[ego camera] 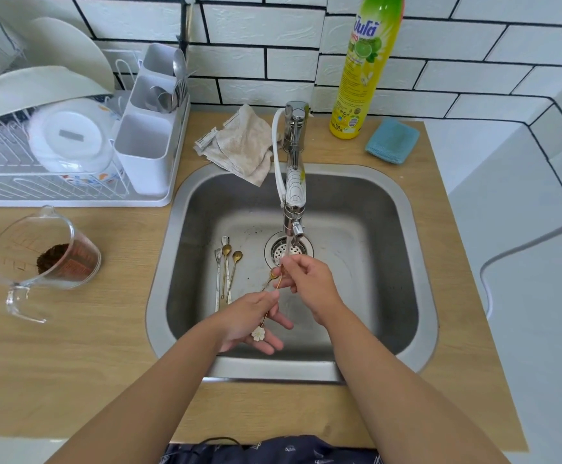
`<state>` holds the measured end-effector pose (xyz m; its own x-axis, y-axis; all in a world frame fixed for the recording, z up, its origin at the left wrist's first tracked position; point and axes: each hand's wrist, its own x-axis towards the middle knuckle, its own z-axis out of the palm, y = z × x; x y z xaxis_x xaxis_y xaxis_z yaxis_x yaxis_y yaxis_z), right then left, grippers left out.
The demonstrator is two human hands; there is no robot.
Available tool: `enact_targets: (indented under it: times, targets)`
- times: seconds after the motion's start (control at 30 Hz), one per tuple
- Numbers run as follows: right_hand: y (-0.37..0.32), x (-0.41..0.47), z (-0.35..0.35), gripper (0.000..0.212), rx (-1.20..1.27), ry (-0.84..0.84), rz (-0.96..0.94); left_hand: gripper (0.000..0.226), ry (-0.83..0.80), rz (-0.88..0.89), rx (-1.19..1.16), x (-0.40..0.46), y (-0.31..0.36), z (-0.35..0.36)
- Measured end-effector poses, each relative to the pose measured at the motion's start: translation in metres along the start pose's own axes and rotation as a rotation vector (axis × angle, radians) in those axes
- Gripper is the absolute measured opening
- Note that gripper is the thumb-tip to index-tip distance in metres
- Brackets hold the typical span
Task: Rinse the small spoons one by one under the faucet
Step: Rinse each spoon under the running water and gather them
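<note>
Stream: faucet (293, 182) running; water falls toward the drain (281, 251) and lands on your right hand.
Spoon in hand: gold spoon (270, 304) with a white flower end, held over the sink (390, 262), bowl end up near the stream.
Left hand (251, 324): thumb and forefinger pinch the spoon's stem; the remaining fingers lie loose beneath, flower end resting over them.
Right hand (308, 279): fingers curled at the bowl end, under the water. It looks like you are rubbing the bowl, though the contact is too small to be sure.
Waiting spoons (226, 269): about four lie side by side on the sink floor, left of the drain, well clear of the stream.
Progress: one spoon under rinse, the rest untouched as far as shows; none seen set aside as done. Judged early in the task.
Left to do: finish this one, put it somewhere, then take each waiting spoon in turn.
Surface: rack (38, 182) at left, cup (47, 254) with brown grounds, cloth (244, 145), soap bottle (366, 68), blue sponge (392, 140).
</note>
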<state>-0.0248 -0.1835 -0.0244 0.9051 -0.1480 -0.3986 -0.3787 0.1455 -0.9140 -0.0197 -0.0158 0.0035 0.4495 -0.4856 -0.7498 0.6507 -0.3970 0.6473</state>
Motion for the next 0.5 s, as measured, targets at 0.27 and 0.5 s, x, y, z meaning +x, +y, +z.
enact_targets:
  times: [0.27, 0.5]
  targets:
    - [0.0028, 0.0015, 0.0010, 0.013, 0.057, -0.029, 0.019, 0.048, -0.003, -0.006, -0.026, 0.0030, -0.0025, 0.0002]
    - [0.0027, 0.0003, 0.0031, 0.016, 0.077, -0.052, 0.040, 0.038, -0.002, -0.007, -0.032, 0.0010, -0.0010, 0.0006]
